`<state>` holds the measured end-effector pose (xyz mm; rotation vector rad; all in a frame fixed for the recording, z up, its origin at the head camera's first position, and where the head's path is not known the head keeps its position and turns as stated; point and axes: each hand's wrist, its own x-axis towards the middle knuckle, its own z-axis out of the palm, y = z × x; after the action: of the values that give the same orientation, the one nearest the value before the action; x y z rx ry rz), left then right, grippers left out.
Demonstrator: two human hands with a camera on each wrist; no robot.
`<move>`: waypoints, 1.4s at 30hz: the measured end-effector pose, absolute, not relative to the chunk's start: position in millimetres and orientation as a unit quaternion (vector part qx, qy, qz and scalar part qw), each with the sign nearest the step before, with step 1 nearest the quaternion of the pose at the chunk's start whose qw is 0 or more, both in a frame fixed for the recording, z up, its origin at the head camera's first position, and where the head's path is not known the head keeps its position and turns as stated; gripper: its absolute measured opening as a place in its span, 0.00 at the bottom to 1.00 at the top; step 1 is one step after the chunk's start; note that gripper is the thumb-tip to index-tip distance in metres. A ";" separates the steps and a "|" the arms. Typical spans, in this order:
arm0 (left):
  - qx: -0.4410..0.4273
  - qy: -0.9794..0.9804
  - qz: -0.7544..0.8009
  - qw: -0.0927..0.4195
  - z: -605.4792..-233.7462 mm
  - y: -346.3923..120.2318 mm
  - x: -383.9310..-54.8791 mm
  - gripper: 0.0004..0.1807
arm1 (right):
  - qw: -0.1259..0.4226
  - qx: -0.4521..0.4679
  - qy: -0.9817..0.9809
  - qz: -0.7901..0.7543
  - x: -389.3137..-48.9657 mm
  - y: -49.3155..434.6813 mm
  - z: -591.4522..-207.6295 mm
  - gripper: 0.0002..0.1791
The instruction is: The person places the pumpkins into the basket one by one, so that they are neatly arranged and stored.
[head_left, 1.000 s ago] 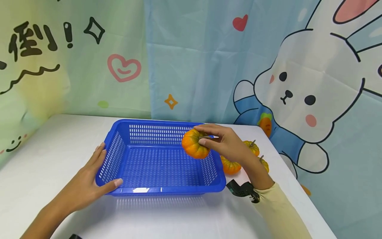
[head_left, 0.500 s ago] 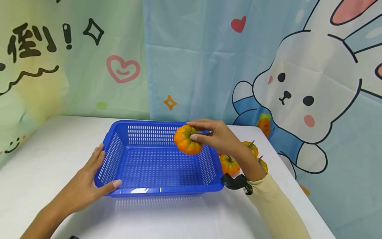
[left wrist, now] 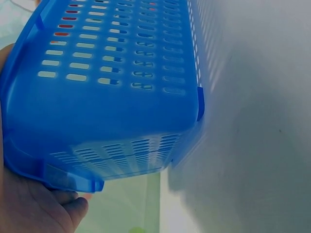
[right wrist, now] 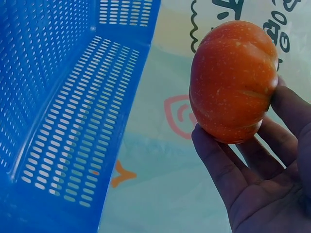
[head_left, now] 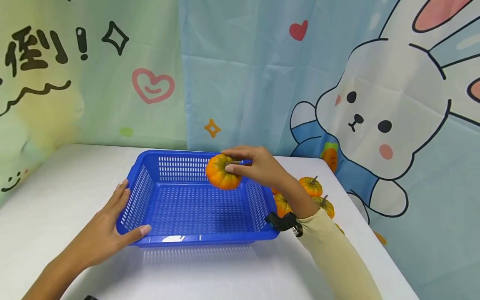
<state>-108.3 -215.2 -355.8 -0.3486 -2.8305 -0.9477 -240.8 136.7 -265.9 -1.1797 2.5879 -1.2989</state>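
Pumpkin (head_left: 220,178) clamped between the thumb and fingers of the right hand (head_left: 260,167), its stem toward the palm. It hangs in the air above the basket (head_left: 210,238), right of the basket's middle and toward its far side; the right wrist view shows it apart from the blue slotted walls. Thumb and fingers meet the pumpkin near its edge, and its orange, ribbed underside faces that wrist's camera. The left hand (head_left: 106,235) grips the basket's near left corner, thumb laid over the near rim and fingers along the outside of the left wall; the left wrist view shows fingertips just beyond the rim. The basket stands upright on the white table (head_left: 210,277), its slotted floor visible. A black device (head_left: 283,222) sits at the right wrist, beside a pale yellow sleeve (head_left: 333,252). More pumpkins (head_left: 310,187) lie on the table to the right of the basket, partly hidden by the right forearm. Behind the table hangs a pale green and blue cloth (head_left: 240,83), printed with hearts, stars, black lettering and a large white rabbit (head_left: 378,108).
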 end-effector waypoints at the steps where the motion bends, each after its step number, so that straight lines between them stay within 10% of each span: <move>1: -0.115 -0.940 -0.314 0.067 -355.8 -215.4 -108.5 0.58 | 0.009 -0.378 0.827 -0.416 -242.5 134.2 -266.7 0.21; 42: -0.123 -0.936 -0.323 0.072 -359.5 -218.8 -110.7 0.56 | 0.165 -0.423 0.832 -0.319 -255.6 9.3 -307.9 0.21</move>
<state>-110.7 -218.8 -359.5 -0.3682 -2.8124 -0.9718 -255.6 9.3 -307.9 -1.2046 2.3702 -0.9079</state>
